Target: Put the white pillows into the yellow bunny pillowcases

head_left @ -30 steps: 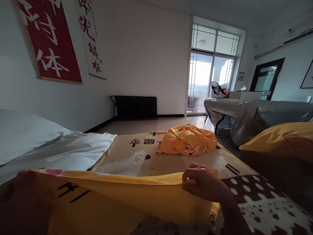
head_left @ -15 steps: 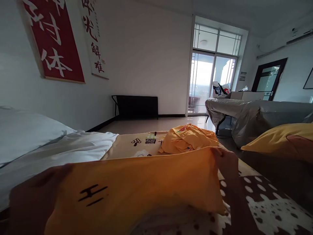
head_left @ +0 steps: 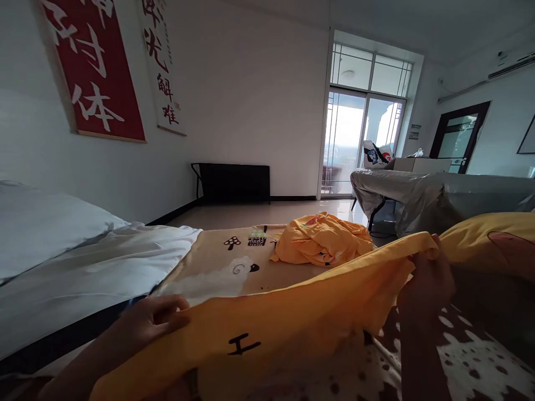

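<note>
Yellow printed cloth spans from seven o'clock to four. At seven, the left hand pinches its upper edge; at four, the right hand pinches the higher end. Levelling both hands with even, gentle tension would likely keep the edge straight.

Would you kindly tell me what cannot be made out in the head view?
Head view:
Yellow cloth: lower left part cut off by bottom edge.
Patterned blanket: partly hidden behind the yellow cloth.
Red scroll: top cut off by the upper edge.
Wall sign: print too small to read.
</note>
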Available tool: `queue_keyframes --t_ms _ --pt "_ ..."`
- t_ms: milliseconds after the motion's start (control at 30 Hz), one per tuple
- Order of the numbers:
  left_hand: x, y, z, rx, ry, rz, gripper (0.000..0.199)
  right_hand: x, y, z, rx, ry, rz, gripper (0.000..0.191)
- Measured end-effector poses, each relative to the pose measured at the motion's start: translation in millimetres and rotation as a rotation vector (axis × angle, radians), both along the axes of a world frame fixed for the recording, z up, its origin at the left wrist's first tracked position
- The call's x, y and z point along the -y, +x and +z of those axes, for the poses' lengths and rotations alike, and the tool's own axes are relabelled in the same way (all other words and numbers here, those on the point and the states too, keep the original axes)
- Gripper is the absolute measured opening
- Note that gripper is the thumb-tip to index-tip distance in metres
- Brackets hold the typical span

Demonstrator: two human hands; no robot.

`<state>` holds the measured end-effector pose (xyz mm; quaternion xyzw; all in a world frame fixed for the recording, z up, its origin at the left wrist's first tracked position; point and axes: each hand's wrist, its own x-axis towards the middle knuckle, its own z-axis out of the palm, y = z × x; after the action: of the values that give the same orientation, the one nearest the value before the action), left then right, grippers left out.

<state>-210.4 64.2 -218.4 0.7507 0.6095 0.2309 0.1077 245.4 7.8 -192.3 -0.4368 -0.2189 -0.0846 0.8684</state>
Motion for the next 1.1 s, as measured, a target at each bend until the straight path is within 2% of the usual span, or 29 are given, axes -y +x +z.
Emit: queue_keyframes --t_ms 100,200,300,467,533,600,800,933,1100 --pt "-13.2 -5.3 -5.6 -0.069 -0.119 -0.112 0.035 -3.2 2.9 -2.6 0.087 0.187 0.070 0.066" --pt "-22.2 -7.4 -6.6 -0.120 -0.199 -0.086 0.026 -6.5 5.3 -8.3 0.150 0.222 0.119 0.076" --pt "-23.8 -6.2 -4.4 -0.076 -0.166 0.009 0.026 -6.4 5.7 -12.2 0.193 0.133 0.128 0.082" --pt "-14.2 -1.1 6.5 -0.013 0.020 0.280 0.024 -3.5 5.3 -12.0 0.235 0.090 0.106 0.085" --pt "-12.4 -0.2 8.0 -0.005 0.068 0.303 0.023 -2.3 5.1 -11.1 0.229 0.071 0.094 0.084" --pt "-14.5 0.0 4.5 0.025 0.050 0.238 0.023 -1.1 4.7 -10.2 0.208 0.053 0.087 0.084" --pt "-32.2 4.9 -22.6 0.164 -0.216 -0.027 0.029 -2.2 4.9 -10.8 0.162 0.064 0.097 0.085" --pt "-36.3 12.0 -32.4 0.117 -0.338 -0.078 0.036 -6.2 8.5 -14.0 0.147 0.055 0.093 0.084" --pt "-39.0 16.0 -39.4 0.050 -0.427 -0.121 0.034 -6.7 9.1 -14.1 0.136 0.056 0.106 0.083"
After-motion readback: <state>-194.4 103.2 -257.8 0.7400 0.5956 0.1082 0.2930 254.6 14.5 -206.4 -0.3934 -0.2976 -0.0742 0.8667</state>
